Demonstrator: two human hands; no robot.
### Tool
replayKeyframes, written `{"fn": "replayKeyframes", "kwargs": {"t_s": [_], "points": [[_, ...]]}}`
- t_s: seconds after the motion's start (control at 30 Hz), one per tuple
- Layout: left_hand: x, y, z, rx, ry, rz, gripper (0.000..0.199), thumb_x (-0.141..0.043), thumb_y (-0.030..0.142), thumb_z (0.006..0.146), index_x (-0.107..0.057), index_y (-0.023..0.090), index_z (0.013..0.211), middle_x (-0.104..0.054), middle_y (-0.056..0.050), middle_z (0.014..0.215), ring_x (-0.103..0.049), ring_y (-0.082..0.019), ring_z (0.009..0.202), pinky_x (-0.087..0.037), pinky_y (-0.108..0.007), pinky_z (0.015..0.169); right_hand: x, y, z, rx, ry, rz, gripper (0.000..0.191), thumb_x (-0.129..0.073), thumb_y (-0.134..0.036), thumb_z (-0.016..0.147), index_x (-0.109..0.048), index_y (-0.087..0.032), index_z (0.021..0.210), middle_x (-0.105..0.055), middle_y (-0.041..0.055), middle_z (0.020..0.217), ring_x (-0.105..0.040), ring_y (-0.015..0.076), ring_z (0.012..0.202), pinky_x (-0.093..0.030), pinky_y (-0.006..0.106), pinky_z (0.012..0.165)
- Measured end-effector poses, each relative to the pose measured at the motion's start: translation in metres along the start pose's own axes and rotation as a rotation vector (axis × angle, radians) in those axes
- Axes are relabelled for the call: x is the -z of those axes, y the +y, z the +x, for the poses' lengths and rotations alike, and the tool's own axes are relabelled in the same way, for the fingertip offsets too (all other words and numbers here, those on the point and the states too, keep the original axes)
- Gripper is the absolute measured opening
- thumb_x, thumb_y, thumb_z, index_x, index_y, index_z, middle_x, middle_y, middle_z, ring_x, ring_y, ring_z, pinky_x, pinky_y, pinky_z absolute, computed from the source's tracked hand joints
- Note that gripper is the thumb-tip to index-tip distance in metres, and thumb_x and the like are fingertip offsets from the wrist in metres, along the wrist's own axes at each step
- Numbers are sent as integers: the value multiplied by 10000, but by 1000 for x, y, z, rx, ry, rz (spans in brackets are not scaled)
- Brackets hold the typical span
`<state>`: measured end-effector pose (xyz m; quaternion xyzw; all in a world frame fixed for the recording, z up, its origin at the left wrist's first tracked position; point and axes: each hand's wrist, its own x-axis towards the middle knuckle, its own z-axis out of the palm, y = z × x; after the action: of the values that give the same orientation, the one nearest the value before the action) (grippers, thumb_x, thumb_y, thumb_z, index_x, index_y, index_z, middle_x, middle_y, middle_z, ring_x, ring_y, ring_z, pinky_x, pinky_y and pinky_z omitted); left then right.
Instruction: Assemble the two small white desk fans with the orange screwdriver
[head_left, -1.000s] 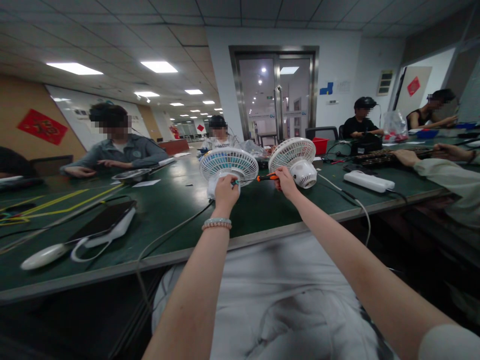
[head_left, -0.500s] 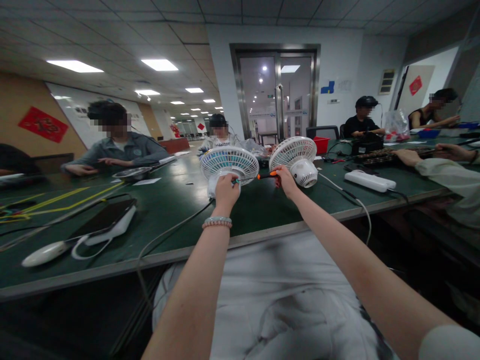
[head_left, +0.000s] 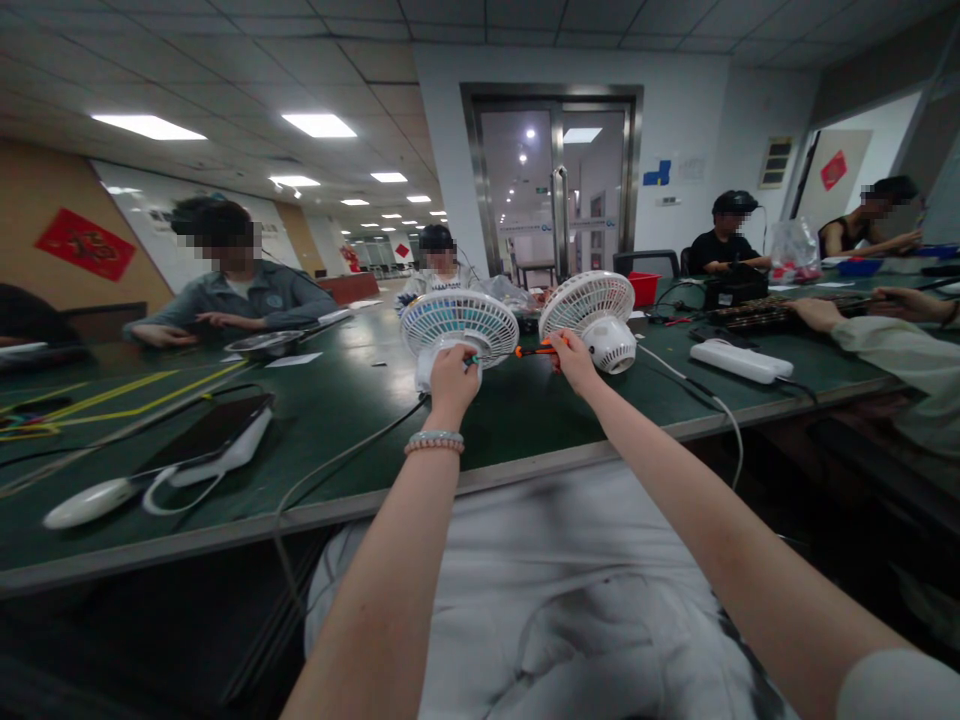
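Observation:
Two white fans with round grilles are on the green table. My left hand (head_left: 454, 382) is closed at the back of the left fan (head_left: 459, 322); a small teal piece shows at its fingertips, and what the fingers hold is partly hidden. An orange and black screwdriver (head_left: 534, 351) is gripped in my right hand (head_left: 574, 362), its orange end pointing left toward the left fan. Just behind my right hand is the right fan (head_left: 613, 345), tilted, with its vented base toward me.
At left on the table (head_left: 352, 440) lie a dark-screened device (head_left: 206, 435) and a white rounded object (head_left: 90, 507). A white power strip (head_left: 741, 362), cables and a red box (head_left: 643, 290) are at right. Several people sit around, one person's hands (head_left: 821, 315) at right.
My right hand and the screwdriver have shifted very slightly. My left hand and both fans look nearly unchanged.

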<state>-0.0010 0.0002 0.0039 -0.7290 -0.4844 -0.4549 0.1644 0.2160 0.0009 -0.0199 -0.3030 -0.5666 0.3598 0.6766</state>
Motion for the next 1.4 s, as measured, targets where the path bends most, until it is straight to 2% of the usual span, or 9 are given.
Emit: {"fn": "replayKeyframes", "kwargs": {"t_s": [0.1,0.4,0.57,0.73,0.83,0.97,1.07,1.33,1.4], "points": [[0,0,0,-4,4,-2,173,-503,144,692,-571,192,843,-594,-57,836,-530,-205,873,-424,-322,800,-1,0,0,25,68,-39,234,-513,-450,751,-481,-220,772,-386,-90,469,-354,59,386,-289,188,378],[-2,-1,0,-14,10,-5,172,-501,156,701,-577,195,849,-598,-58,842,-526,-211,889,-420,-324,799,0,-3,-1,53,89,-83,127,-491,-318,740,-512,-210,804,-431,-78,514,-390,68,429,-325,192,418],[0,0,0,4,-13,-10,180,-493,153,704,-576,196,857,-602,-54,841,-526,-210,899,-414,-328,811,1,-8,-3,101,119,-126,211,-527,-393,730,-527,-206,827,-445,-76,511,-414,74,449,-336,205,457],[2,2,0,16,-17,-11,169,-502,161,702,-578,193,849,-602,-54,840,-531,-206,890,-420,-326,809,0,-8,-3,82,83,-118,315,-492,-505,753,-582,-206,793,-364,-82,402,-360,74,370,-277,204,398],[3,4,0,24,-26,-5,165,-502,162,705,-581,194,846,-603,-53,842,-532,-206,893,-422,-329,817,0,-8,-2,23,51,-23,280,-502,-472,752,-582,-207,790,-377,-88,385,-353,66,337,-282,197,371],[2,3,1,41,-27,-4,169,-496,162,714,-581,194,856,-601,-58,860,-532,-207,904,-419,-335,833,1,-11,-2,-124,-4,210,212,-516,-368,732,-550,-206,865,-456,-89,421,-417,73,361,-342,194,383],[2,2,1,36,-22,1,177,-494,164,714,-579,197,865,-600,-61,864,-532,-210,905,-422,-334,828,2,-14,-3,-154,-19,278,216,-538,-380,725,-537,-191,828,-515,-66,455,-456,77,389,-349,194,394],[3,1,1,15,-10,-10,184,-495,156,700,-578,197,859,-597,-60,852,-529,-214,897,-423,-334,825,1,-12,0,-99,63,133,331,-569,-487,699,-559,-158,730,-555,-37,504,-464,58,411,-360,180,400],[3,2,2,17,-10,-9,182,-496,154,699,-577,198,856,-598,-60,851,-530,-215,897,-424,-336,828,1,-11,0,-90,84,106,317,-579,-470,694,-565,-163,774,-560,-40,508,-472,60,417,-363,174,399]]}}
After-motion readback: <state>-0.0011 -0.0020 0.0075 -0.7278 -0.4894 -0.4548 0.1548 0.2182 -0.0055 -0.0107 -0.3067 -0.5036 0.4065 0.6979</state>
